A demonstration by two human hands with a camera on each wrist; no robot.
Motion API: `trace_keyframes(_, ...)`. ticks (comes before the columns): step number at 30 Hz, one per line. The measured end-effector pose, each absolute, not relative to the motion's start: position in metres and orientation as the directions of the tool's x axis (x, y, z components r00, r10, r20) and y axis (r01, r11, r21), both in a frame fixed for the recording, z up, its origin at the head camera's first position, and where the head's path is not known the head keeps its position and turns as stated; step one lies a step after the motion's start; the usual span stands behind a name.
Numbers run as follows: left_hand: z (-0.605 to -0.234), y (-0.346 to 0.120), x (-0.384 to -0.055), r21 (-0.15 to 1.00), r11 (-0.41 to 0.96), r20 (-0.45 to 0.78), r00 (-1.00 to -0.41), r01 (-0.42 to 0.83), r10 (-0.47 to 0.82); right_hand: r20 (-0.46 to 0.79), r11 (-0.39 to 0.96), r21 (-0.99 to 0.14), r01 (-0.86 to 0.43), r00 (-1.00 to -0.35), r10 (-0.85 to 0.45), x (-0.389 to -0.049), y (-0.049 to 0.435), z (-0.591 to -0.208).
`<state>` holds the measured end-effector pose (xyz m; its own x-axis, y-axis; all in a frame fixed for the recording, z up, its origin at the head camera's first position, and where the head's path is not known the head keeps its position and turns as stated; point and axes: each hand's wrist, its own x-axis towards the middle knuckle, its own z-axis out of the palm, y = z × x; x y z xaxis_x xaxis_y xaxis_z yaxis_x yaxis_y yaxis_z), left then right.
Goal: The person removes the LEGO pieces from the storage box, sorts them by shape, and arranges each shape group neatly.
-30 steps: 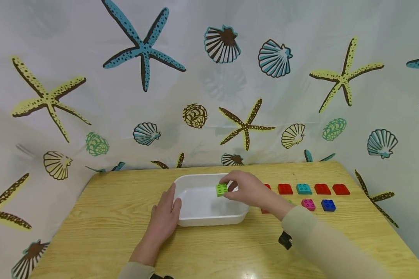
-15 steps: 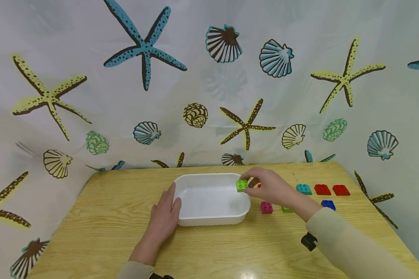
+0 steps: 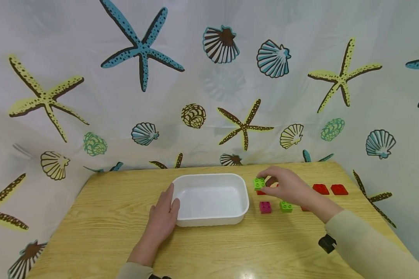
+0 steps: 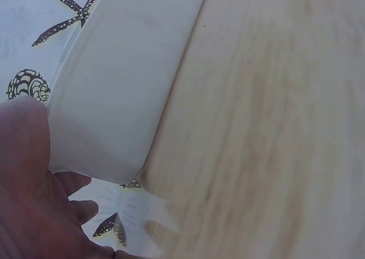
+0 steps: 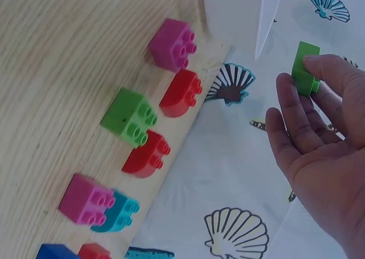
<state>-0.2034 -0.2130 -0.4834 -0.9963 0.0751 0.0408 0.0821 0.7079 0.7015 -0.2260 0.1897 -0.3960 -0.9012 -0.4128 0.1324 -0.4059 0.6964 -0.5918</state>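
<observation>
My right hand (image 3: 287, 186) pinches a light green toy building brick (image 3: 259, 183) between thumb and fingertips, above the table and to the right of a white plastic tray (image 3: 209, 221). In the right wrist view, the same green brick (image 5: 306, 68) sits at the fingertips, studs turned away from the table bricks. My left hand (image 3: 162, 217) rests against the tray's left end, fingers fairly straight along its side and thumb at the rim. The left wrist view shows that hand (image 4: 34, 185) beside the tray wall (image 4: 114, 93). No brick shows inside the tray.
Loose bricks lie right of the tray: a magenta one (image 3: 265, 207), another green one (image 3: 286, 206) and red ones (image 3: 339, 189). The right wrist view also shows a pink brick (image 5: 80, 199), a teal brick (image 5: 118, 212) and a blue brick (image 5: 56, 252). A patterned curtain (image 3: 202, 89) hangs behind the table.
My right hand has carried the green brick rightward, from over the tray to beyond its right rim, uncovering the magenta and green bricks. The left hand stays at the tray.
</observation>
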Motion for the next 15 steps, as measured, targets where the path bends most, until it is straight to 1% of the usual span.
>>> trace_keyframes(15, -0.485, -0.214, -0.204, 0.694, 0.716, 0.038, -0.997, 0.076, 0.069, 0.136, 0.725, -0.576, -0.378, -0.918, -0.371, -0.211, 0.252, -0.401)
